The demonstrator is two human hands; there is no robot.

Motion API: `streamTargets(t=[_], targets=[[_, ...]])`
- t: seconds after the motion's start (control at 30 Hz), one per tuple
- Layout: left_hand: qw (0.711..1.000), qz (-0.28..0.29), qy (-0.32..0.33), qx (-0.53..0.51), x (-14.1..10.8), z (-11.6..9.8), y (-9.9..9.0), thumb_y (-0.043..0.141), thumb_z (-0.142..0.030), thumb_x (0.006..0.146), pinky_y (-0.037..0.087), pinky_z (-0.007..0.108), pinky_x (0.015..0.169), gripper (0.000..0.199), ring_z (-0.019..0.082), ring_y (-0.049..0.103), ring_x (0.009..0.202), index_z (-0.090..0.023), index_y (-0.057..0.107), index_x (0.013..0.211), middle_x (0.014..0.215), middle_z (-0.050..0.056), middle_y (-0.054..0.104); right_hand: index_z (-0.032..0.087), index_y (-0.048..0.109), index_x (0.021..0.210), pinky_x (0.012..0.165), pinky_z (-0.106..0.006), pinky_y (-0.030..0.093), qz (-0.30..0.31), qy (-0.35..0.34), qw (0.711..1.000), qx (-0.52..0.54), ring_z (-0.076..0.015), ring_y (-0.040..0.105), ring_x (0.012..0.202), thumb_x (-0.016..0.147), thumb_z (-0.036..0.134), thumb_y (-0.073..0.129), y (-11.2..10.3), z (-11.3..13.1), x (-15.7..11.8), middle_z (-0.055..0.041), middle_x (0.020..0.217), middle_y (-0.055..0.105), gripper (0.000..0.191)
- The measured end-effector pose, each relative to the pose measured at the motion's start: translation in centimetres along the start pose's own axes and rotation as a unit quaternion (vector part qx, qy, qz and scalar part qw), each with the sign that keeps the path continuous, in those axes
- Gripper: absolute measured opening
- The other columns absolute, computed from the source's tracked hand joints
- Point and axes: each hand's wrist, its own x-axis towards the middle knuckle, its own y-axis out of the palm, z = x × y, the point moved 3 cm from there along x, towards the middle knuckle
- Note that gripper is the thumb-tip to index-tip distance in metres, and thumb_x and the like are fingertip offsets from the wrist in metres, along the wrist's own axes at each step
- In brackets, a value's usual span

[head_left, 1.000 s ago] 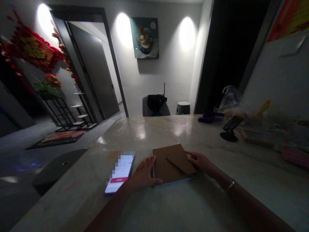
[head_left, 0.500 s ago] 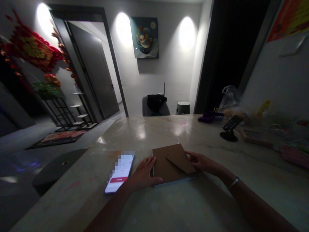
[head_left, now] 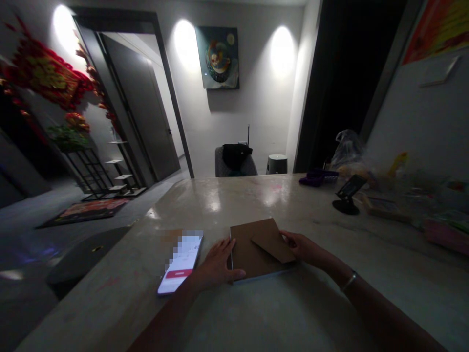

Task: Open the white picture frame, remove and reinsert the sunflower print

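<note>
A brown kraft-covered notebook with a pointed flap on its front lies flat on the table before me, pale page edges showing along its left and near sides. My left hand rests at its left edge, fingers spread and the thumb lying on the near left corner. At the right edge, my right hand has its fingers curled in and pinches the cover beside the flap; some fingertips are hidden. A phone with a lit screen, partly pixelated, lies left of my left hand.
The pale stone table stretches away to a chair with a black cloth over it. On the right stand a black phone stand, a purple item and a clear plastic bag. A dark stool sits at the left.
My right hand's index finger has curled in more at the notebook's right edge. My left hand and the notebook hold their places; the view has shifted slightly.
</note>
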Motion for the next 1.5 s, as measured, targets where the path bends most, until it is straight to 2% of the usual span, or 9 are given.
streamTargets(t=[0.2,0.4,0.57,0.77,0.97,1.13,1.3,1.4,1.5], targets=[[1.0,-0.001,-0.002,-0.001,0.0,-0.1,-0.1,0.043,-0.07,0.06,0.012,0.04,0.104,0.101,0.027,0.003,0.13,-0.011,0.011,0.136,0.143,0.013,0.007,0.013,0.046,0.121,0.083,-0.037,0.042,-0.036,0.0,0.999,-0.034,-0.0244,0.055,0.096,0.067,0.024,0.059,0.4,0.1,0.1,-0.0139,0.113,0.057,0.057],[1.0,-0.008,0.0,-0.002,0.2,0.0,0.1,0.044,-0.071,0.059,0.013,0.04,0.104,0.102,0.028,0.004,0.13,-0.011,0.013,0.136,0.143,0.013,0.008,0.011,0.04,0.125,0.087,-0.038,0.039,-0.029,-0.024,0.994,-0.107,-0.0267,0.052,0.101,0.068,0.025,0.057,0.4,1.1,-0.5,-0.0178,0.115,0.053,0.061],[1.0,-0.006,0.001,-0.006,0.0,0.0,0.0,0.046,-0.068,0.06,0.015,0.04,0.104,0.101,0.028,0.006,0.13,-0.011,0.012,0.136,0.143,0.012,0.009,0.01,0.036,0.127,0.085,-0.038,0.039,-0.026,-0.039,0.982,-0.183,-0.0275,0.051,0.101,0.065,0.021,0.058,0.6,2.2,-1.1,-0.0184,0.113,0.053,0.067],[1.0,-0.008,-0.003,-0.004,0.1,0.2,0.1,0.048,-0.067,0.059,0.014,0.04,0.104,0.1,0.028,0.005,0.13,-0.013,0.012,0.136,0.143,0.011,0.009,0.014,0.036,0.127,0.083,-0.038,0.038,-0.028,-0.038,0.978,-0.203,-0.0264,0.051,0.098,0.066,0.023,0.057,0.6,2.7,-1.5,-0.0161,0.11,0.055,0.065],[1.0,-0.007,-0.001,-0.007,0.2,0.3,0.2,0.047,-0.067,0.06,0.015,0.04,0.104,0.099,0.028,0.006,0.13,-0.013,0.012,0.136,0.143,0.011,0.009,0.018,0.053,0.112,0.075,-0.031,0.041,-0.095,0.005,0.982,-0.161,-0.0207,0.054,0.086,0.078,0.023,0.041,0.8,2.9,-1.1,-0.0096,0.092,0.06,0.036],[1.0,-0.008,0.001,-0.014,0.4,0.3,0.2,0.046,-0.068,0.06,0.014,0.039,0.104,0.099,0.027,0.004,0.13,-0.013,0.013,0.136,0.143,0.011,0.007,0.017,0.052,0.112,0.072,-0.031,0.042,-0.127,-0.008,0.975,-0.181,-0.0203,0.052,0.079,0.076,0.023,0.044,1.1,2.5,-0.9,-0.0082,0.084,0.057,0.038],[1.0,-0.013,0.005,-0.011,0.7,0.5,0.4,0.047,-0.068,0.058,0.015,0.041,0.103,0.1,0.027,0.004,0.13,-0.015,0.013,0.136,0.143,0.012,0.004,0.014,0.052,0.111,0.087,-0.036,0.038,-0.148,-0.061,0.975,-0.156,-0.0225,0.047,0.097,0.074,0.021,0.048,1.3,2.0,-0.9,-0.0123,0.104,0.051,0.038],[1.0,-0.013,0.008,-0.018,0.7,0.5,0.4,0.047,-0.069,0.058,0.015,0.041,0.103,0.1,0.027,0.003,0.13,-0.016,0.014,0.136,0.143,0.012,0.004,0.016,0.046,0.116,0.094,-0.039,0.033,-0.141,-0.081,0.979,-0.126,-0.0232,0.043,0.108,0.077,0.031,0.048,1.7,1.8,-0.8,-0.0127,0.117,0.046,0.042],[1.0,-0.007,0.005,-0.024,0.6,0.4,0.3,0.047,-0.068,0.058,0.013,0.04,0.104,0.1,0.027,0.002,0.13,-0.014,0.014,0.136,0.143,0.012,0.002,0.018,0.041,0.122,0.098,-0.043,0.028,-0.127,-0.073,0.982,-0.118,-0.0254,0.037,0.116,0.078,0.04,0.047,1.9,1.5,-0.6,-0.0128,0.126,0.041,0.049]])
